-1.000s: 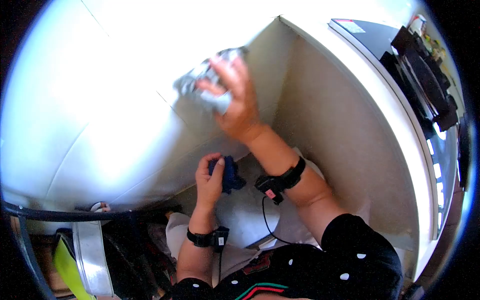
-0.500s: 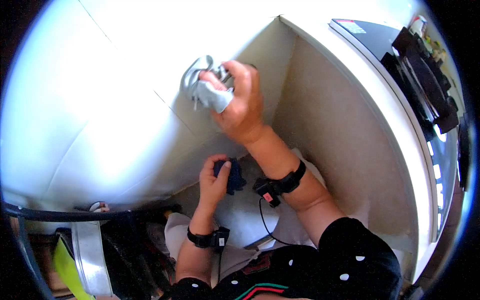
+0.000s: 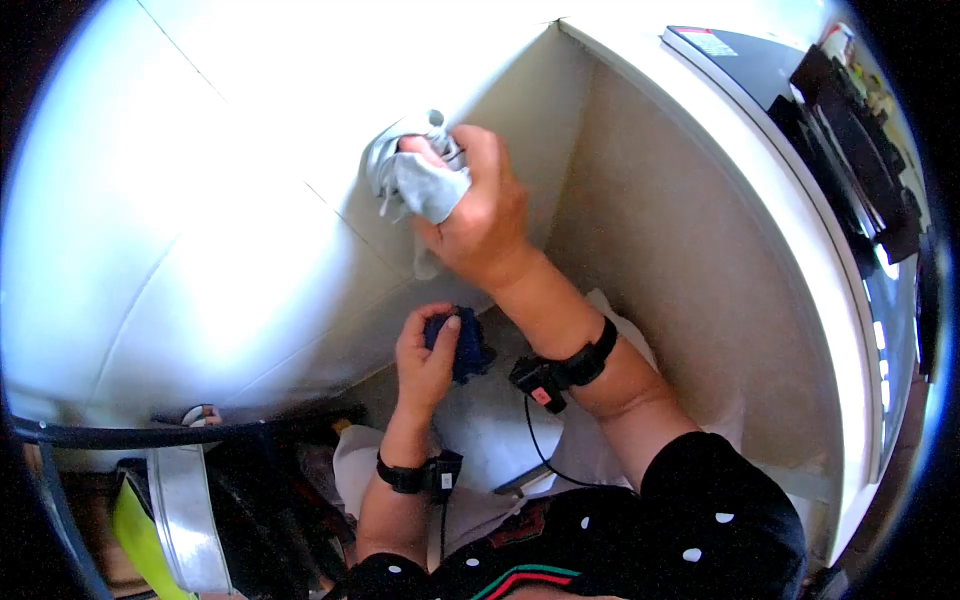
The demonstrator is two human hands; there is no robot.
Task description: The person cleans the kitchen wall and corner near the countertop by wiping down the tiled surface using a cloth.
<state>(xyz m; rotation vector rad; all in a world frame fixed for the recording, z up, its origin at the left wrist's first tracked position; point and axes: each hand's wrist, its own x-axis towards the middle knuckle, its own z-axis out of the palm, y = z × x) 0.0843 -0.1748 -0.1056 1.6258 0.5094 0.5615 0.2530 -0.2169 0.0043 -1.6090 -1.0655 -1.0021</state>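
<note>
A crumpled grey-white cloth [image 3: 420, 178] is bunched in my right hand [image 3: 485, 215], whose fingers wrap round it in front of the white tiled wall [image 3: 250, 230]. Lower down, my left hand [image 3: 425, 360] pinches a dark blue cloth or scrubber [image 3: 463, 345] between thumb and fingers, low beside the wall. Black straps with small boxes sit on both forearms.
On the right stands a beige side panel [image 3: 690, 250] below a white counter edge [image 3: 800, 200]. A black cooktop [image 3: 745, 62] and dark items lie on the counter. At lower left are a black rail [image 3: 130, 434], a metal strip [image 3: 190, 520] and a yellow-green object [image 3: 140, 540].
My right hand first moved slightly down and right with the grey-white cloth, then stayed nearly in place as the cloth bunched up. My left hand shifted slightly right, still pinching the blue item.
</note>
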